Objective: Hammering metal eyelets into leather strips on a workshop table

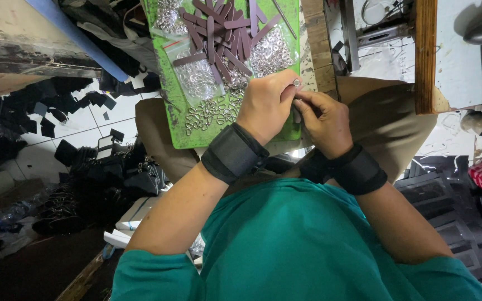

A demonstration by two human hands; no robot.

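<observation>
both hands meet over the green mat (179, 134): left hand (266, 103) pinches a small silver ring (296, 83) at its fingertips, right hand (322, 120) closed w/ fingers on it too. brown strips (218, 33) & loose metal clips (210, 111) lie just beyond, on the mat.

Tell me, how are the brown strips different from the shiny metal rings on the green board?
The brown strips are long, flat and dull; the metal rings are small, round and shiny. The strips lie crossed in one loose pile, while the rings are spread out, some inside clear bags. Both rest on the green board, beyond the left hand and right hand.
</observation>
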